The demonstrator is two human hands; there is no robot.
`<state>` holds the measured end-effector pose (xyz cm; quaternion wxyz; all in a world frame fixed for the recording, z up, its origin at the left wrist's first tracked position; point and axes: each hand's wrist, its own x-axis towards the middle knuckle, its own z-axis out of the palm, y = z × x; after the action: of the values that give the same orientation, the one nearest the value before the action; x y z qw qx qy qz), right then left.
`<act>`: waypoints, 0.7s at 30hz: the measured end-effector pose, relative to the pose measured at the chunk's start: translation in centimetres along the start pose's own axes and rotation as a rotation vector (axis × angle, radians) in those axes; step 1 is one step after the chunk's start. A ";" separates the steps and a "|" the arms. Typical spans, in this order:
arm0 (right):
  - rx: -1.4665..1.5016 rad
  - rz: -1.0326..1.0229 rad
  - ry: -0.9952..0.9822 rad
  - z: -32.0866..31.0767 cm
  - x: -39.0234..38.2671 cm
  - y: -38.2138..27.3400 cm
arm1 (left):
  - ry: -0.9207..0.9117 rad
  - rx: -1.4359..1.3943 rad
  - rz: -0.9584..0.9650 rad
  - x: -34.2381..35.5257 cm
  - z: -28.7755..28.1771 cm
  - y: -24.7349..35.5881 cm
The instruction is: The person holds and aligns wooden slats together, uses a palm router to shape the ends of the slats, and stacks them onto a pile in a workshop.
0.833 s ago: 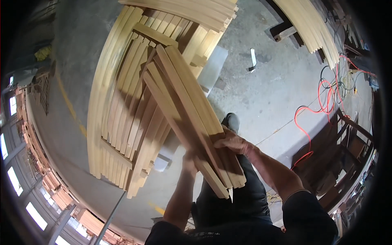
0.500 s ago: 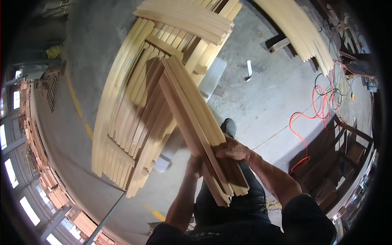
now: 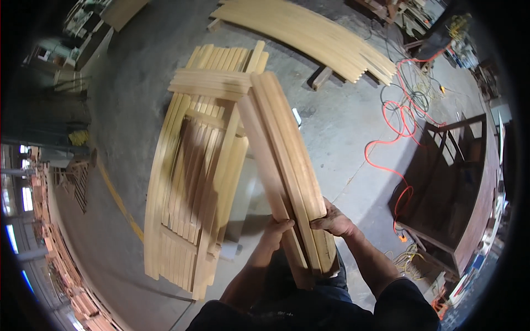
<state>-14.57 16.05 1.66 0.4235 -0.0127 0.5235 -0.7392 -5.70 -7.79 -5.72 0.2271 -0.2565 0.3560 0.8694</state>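
Head view: wide fisheye, left one of a side-by-side pair worn on the person's head. Axis tilted down and forward over the dark shirt (image 3: 400,309); forearms (image 3: 372,262) enter from the lower edge. Left hand (image 3: 276,230) and right hand (image 3: 335,221) sit near the lens, below centre; concrete floor (image 3: 331,154) lies farther off. Picture upright, unmirrored. Coverage reaches windows (image 3: 12,238) at left rim; straight edges bow, corners black.

You have two hands (image 3: 335,220), one held bundle of boards (image 3: 298,182), two large board stacks (image 3: 159,193), one dark wooden frame (image 3: 473,218) and one yellow floor line (image 3: 118,198); the bundle's boards cannot be counted reliably.
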 end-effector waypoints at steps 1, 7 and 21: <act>0.023 0.007 0.069 0.1 -2.4 -0.7 | -0.021 0.026 -0.013 -0.5 1.0 -0.3; 0.073 -0.102 0.352 -3.9 -15.6 0.6 | -0.267 0.241 -0.119 -0.9 12.3 -4.2; 0.234 -0.459 0.834 -19.3 -57.6 6.5 | -0.674 0.464 -0.495 -1.4 43.9 -35.3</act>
<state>17.46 66.97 12.29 0.0024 0.2172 0.5455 -0.8095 3.32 46.90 4.36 0.5812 0.0200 0.3754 0.7217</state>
